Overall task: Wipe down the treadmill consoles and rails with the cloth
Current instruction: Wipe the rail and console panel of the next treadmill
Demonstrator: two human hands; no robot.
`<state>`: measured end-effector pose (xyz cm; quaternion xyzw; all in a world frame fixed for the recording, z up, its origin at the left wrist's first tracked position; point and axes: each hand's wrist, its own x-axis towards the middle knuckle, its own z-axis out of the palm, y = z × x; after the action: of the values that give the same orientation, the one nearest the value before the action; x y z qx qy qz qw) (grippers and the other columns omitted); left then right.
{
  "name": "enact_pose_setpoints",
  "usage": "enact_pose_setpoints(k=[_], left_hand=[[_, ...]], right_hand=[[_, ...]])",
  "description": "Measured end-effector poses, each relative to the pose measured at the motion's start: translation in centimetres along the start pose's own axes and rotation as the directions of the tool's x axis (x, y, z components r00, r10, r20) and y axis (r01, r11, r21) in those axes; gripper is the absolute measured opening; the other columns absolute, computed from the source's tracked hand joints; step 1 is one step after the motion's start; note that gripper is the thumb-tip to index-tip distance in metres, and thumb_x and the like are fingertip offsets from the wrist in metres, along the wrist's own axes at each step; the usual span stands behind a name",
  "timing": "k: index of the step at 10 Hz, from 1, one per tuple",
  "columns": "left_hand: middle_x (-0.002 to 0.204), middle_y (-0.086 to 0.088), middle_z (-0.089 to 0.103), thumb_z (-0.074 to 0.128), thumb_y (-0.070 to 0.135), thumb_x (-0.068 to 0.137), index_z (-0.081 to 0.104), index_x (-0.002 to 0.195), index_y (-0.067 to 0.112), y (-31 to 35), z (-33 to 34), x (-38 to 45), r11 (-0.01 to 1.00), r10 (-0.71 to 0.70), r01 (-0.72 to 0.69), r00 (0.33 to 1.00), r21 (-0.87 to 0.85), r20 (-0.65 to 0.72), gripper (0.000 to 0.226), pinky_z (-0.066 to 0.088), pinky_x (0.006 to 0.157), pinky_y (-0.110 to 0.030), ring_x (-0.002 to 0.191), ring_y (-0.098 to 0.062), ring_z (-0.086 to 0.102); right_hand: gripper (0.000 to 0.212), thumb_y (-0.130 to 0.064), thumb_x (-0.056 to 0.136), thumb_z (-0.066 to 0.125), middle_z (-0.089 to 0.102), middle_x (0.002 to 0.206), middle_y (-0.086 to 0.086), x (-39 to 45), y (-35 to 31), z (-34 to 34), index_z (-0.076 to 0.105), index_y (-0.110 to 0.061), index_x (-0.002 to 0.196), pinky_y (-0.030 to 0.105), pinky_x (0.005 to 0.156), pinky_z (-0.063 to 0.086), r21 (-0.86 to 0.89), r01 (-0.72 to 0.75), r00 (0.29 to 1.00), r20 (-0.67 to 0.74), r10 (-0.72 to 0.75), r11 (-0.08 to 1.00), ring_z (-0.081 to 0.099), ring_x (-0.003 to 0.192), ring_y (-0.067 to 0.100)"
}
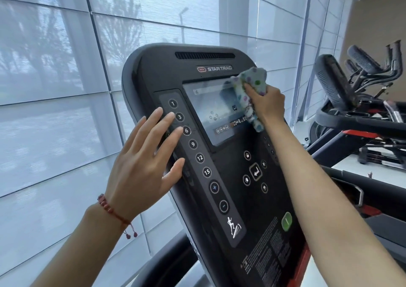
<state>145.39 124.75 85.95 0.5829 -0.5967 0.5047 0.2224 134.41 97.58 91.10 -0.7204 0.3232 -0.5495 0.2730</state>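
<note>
A black treadmill console (167, 78) fills the middle of the view, tilted, with a lit screen (211, 108) and a column of numbered buttons (193, 144). My right hand (267, 103) is shut on a white cloth with coloured dots (249, 84), pressed against the screen's upper right corner; part of the cloth hangs down over the screen's right edge. My left hand (145, 161) lies flat with fingers spread on the console's left edge, fingertips by buttons 3 and 6. A dark curved rail (167, 262) shows below the console.
A second treadmill (336, 82) stands to the right with its rail (360, 123) and red trim. Beyond it are the handles of another exercise machine (373, 65). A window wall with translucent blinds (55, 89) runs close behind the console.
</note>
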Motion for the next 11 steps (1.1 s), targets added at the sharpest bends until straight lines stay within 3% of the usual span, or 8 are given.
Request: enact_pose_setpoints(k=[1,3,4,6,8,9,10,11], left_hand=[[0.132,-0.023,0.05,0.046,0.025,0.094,0.058,0.12,-0.005,0.1,0.0,0.0,1.0,-0.012,0.012,1.0,-0.016,0.004,0.042,0.038,0.102,-0.054,0.131,-0.036,0.037],[0.132,-0.022,0.05,0.047,0.024,0.093,0.058,0.121,-0.005,0.0,0.0,0.0,0.999,-0.014,0.014,1.0,-0.038,-0.002,0.042,0.038,0.101,-0.054,0.132,-0.036,0.036],[0.131,-0.023,0.05,0.047,0.023,0.092,0.059,0.12,-0.005,0.0,0.2,0.0,0.998,-0.01,0.009,1.0,-0.054,-0.016,0.041,0.037,0.102,-0.055,0.132,-0.036,0.036],[0.133,-0.023,0.049,0.043,0.022,0.094,0.058,0.121,-0.005,0.2,0.4,-0.1,0.998,-0.033,0.032,0.999,-0.059,-0.022,0.041,0.032,0.106,-0.054,0.133,-0.036,0.034],[0.134,-0.023,0.048,0.044,0.022,0.094,0.058,0.121,-0.005,0.2,0.5,-0.2,0.997,-0.026,0.025,0.999,-0.07,-0.02,0.041,0.033,0.105,-0.055,0.133,-0.037,0.034],[0.133,-0.023,0.048,0.044,0.022,0.094,0.059,0.12,-0.005,0.2,0.4,-0.1,0.998,-0.026,0.025,0.999,-0.059,-0.025,0.041,0.034,0.104,-0.055,0.133,-0.037,0.034],[0.132,-0.024,0.049,0.045,0.024,0.093,0.059,0.119,-0.005,0.1,0.4,0.0,0.998,-0.026,0.025,0.999,-0.049,-0.022,0.041,0.037,0.102,-0.055,0.132,-0.037,0.035],[0.133,-0.024,0.048,0.047,0.025,0.093,0.059,0.12,-0.005,0.0,0.2,-0.2,0.998,-0.041,0.04,0.999,-0.042,-0.034,0.042,0.037,0.103,-0.052,0.132,-0.036,0.035]], right_hand=[[0.049,-0.056,0.083,0.056,0.069,0.095,0.014,2.3,1.7,-0.4,0.067,-0.009,0.09,0.029,0.067,0.041,-0.059,-0.118,0.992,-0.046,0.115,0.991,0.062,0.089,0.031],[0.047,-0.056,0.083,0.056,0.069,0.101,0.014,1.9,1.4,0.1,0.067,-0.011,0.094,0.033,0.076,0.047,-0.068,-0.125,0.992,-0.03,0.123,0.99,0.062,0.098,0.033],[0.042,-0.051,0.083,0.06,0.07,0.097,0.012,0.4,0.4,0.1,0.068,-0.012,0.093,0.034,0.079,0.048,-0.033,-0.08,0.996,0.03,0.081,0.996,0.063,0.096,0.031],[0.029,-0.048,0.079,0.068,0.063,0.065,-0.006,-6.0,-4.0,0.5,0.061,-0.023,0.064,0.03,0.065,0.051,0.056,0.09,0.978,0.182,-0.098,0.994,0.064,0.069,0.018],[0.037,-0.051,0.076,0.068,0.071,0.068,0.0,-8.7,-5.4,1.0,0.069,-0.014,0.071,0.037,0.065,0.056,0.136,0.198,0.942,0.246,-0.227,0.971,0.067,0.065,0.015],[0.044,-0.059,0.075,0.065,0.068,0.065,-0.004,-7.8,-5.8,0.6,0.067,-0.015,0.07,0.035,0.06,0.054,0.039,0.27,0.93,0.247,-0.271,0.962,0.064,0.061,0.013],[0.041,-0.058,0.076,0.065,0.064,0.062,-0.01,-6.8,-7.6,0.8,0.066,-0.017,0.071,0.026,0.057,0.047,0.086,0.265,0.95,0.147,-0.276,0.96,0.061,0.059,0.007],[0.04,-0.057,0.078,0.063,0.066,0.068,-0.008,-6.1,-10.2,2.5,0.067,-0.018,0.077,0.026,0.06,0.045,0.112,0.287,0.946,0.123,-0.299,0.952,0.063,0.067,0.011]])
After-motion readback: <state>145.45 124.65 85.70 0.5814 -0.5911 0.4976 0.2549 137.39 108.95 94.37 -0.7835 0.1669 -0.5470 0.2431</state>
